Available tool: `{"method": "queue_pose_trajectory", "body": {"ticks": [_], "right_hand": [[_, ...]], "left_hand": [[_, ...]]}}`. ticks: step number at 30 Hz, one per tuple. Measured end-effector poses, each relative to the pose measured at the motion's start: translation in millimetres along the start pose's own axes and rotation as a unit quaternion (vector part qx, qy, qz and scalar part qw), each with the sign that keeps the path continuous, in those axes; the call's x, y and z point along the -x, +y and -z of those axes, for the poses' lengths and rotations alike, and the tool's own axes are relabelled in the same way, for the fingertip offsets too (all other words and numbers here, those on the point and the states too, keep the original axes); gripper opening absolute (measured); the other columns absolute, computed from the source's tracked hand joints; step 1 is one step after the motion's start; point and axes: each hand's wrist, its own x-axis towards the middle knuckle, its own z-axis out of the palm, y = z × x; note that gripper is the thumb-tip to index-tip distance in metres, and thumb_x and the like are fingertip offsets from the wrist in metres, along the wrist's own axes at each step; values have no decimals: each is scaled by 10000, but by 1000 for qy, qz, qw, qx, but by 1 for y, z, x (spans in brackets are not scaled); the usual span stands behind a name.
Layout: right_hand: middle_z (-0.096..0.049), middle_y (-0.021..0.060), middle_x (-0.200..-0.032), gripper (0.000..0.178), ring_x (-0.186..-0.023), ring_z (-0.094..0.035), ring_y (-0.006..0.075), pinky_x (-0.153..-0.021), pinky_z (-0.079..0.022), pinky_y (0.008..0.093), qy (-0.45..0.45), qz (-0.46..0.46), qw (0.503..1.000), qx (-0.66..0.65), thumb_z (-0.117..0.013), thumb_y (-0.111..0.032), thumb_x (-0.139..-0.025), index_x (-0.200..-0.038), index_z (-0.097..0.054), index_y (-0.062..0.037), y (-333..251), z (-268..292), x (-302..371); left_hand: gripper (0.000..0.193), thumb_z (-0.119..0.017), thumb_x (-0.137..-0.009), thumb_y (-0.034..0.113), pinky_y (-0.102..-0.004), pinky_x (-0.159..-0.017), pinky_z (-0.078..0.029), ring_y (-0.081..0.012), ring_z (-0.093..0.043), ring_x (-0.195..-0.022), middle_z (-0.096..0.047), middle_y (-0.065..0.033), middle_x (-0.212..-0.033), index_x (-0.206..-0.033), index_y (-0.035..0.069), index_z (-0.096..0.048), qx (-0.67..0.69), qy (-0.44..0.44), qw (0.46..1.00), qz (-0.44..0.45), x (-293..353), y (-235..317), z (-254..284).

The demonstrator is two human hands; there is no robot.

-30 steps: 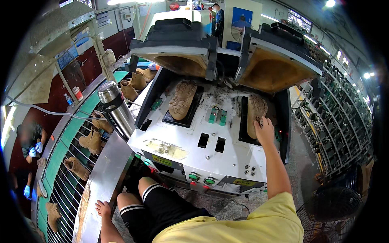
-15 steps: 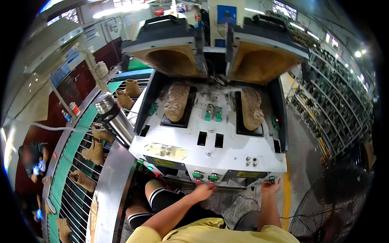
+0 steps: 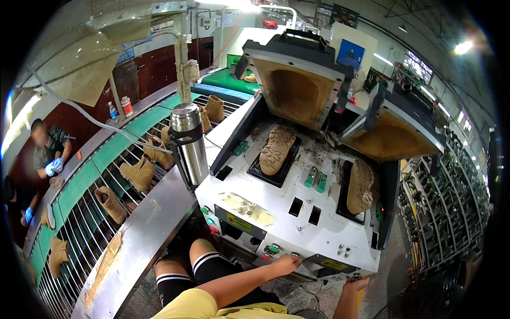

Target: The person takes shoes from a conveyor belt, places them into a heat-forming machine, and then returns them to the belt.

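Note:
A white two-station press stands before me with both padded lids raised, the left lid and the right lid. Under each lid a tan shoe, sole up, rests on a black plate: the left sole and the right sole. My left hand is at the front panel, fingers curled, close to the green and red buttons; whatever is under the fingers is hidden. My right hand touches the lower right front edge by another button, its fingers partly extended.
At my left a steel ledge carries a steel thermos. Beyond it runs a roller conveyor with tan boots. Two people in blue gloves work across it. Metal racks and a dark fan stand at the right.
My view has swung left, so the press sits farther right in the picture. My left hand has come up against the panel by the buttons; my right hand stays at the right front edge.

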Motion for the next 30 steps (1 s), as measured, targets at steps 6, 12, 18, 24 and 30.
{"method": "queue_pose_trajectory", "body": {"ticks": [6, 12, 18, 24, 30], "right_hand": [[-392, -26, -573, 316, -481, -374, 113, -465, -324, 261, -165, 20, 957, 238, -511, -422, -890, -701, -446, -177, 47, 57, 17], [-608, 113, -732, 110, -706, -598, 303, -657, -483, 379, -551, 467, 485, 493, -668, -136, -746, -699, -594, -69, 99, -41, 236], [-565, 140, -986, 410, -926, -556, 303, -795, -454, 352, -537, 549, 602, 217, -697, -86, -701, -1064, -519, -15, 141, -266, 327], [-291, 262, -1407, 994, -1257, -373, 425, -1023, -360, 474, -352, 354, 642, 582, -738, -401, -677, -1432, -180, -76, 144, -466, 356], [-421, 192, -1048, 787, -831, -502, 301, -705, -479, 391, -365, 226, 571, 700, -726, -310, -701, -1290, -277, -44, 221, -556, 252]], "left_hand": [[271, -479, -933, 267, -412, -765, -479, -343, -618, -889, -662, -158, -919, -1001, 72, -654, 39, 60, 997, -42, 17, -44, 3], [250, -519, -873, 209, -381, -792, -502, -300, -655, -870, -683, -154, -921, -973, 51, -685, 105, 235, 964, 67, 109, -108, 66], [245, -525, -908, 150, -286, -664, -501, -149, -623, -698, -666, -81, -736, -811, -31, -657, 213, 591, 760, 166, 263, -193, 129], [225, -529, -855, 133, -355, -549, -425, -260, -545, -551, -561, -149, -607, -686, -5, -584, 43, 616, 759, 206, 347, -249, 83], [188, -598, -765, 133, -409, -561, -441, -336, -558, -581, -552, -178, -609, -631, 2, -582, -44, 643, 731, 222, 328, -220, 106]]}}
